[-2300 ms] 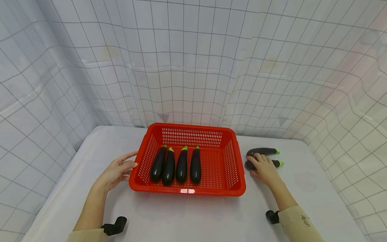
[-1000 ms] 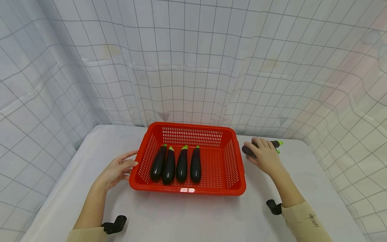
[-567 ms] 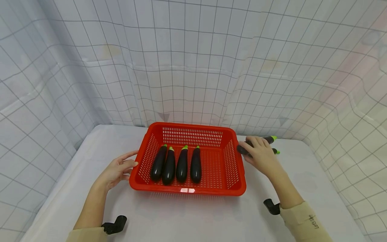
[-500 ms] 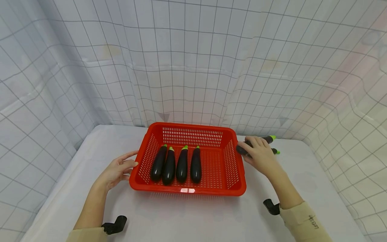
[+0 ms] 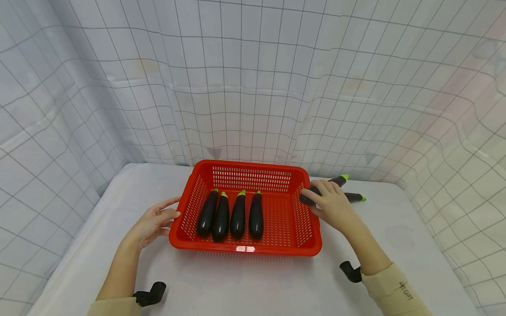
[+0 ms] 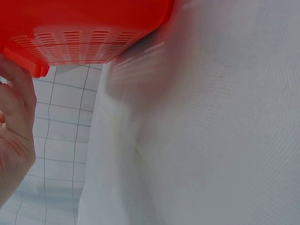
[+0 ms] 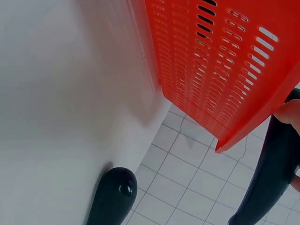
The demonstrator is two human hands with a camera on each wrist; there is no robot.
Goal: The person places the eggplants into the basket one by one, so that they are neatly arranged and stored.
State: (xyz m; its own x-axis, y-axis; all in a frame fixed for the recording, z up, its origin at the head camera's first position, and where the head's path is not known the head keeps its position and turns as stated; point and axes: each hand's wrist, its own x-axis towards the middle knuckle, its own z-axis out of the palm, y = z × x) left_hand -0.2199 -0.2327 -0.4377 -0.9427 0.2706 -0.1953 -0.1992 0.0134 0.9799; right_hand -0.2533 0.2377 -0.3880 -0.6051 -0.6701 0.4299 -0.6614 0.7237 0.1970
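A glossy dark eggplant (image 5: 338, 181) with a green stem end is gripped by my right hand (image 5: 330, 202), its blunt end lying over the right rim of the red basket (image 5: 245, 250). In the right wrist view this eggplant (image 7: 269, 173) is raised beside the basket wall, fingers around it. Several eggplants (image 5: 237, 217) lie side by side in the basket's left half, stems toward the back. Another eggplant (image 5: 353, 197) rests on the table, partly hidden behind my right hand. My left hand (image 5: 152, 224) touches the basket's left rim with loosely spread fingers.
A white cloth covers the table (image 5: 237, 289). White gridded curtain (image 5: 253, 87) hangs behind it and at both sides. The slotted basket wall (image 7: 206, 61) rises between my right hand and the basket's inside. Black wrist cameras (image 5: 151, 294) are strapped to both forearms.
My right hand let go of one eggplant's place, picked up the nearer eggplant, and carried it left to the basket's right rim. The other eggplant stayed on the table. The left hand kept still.
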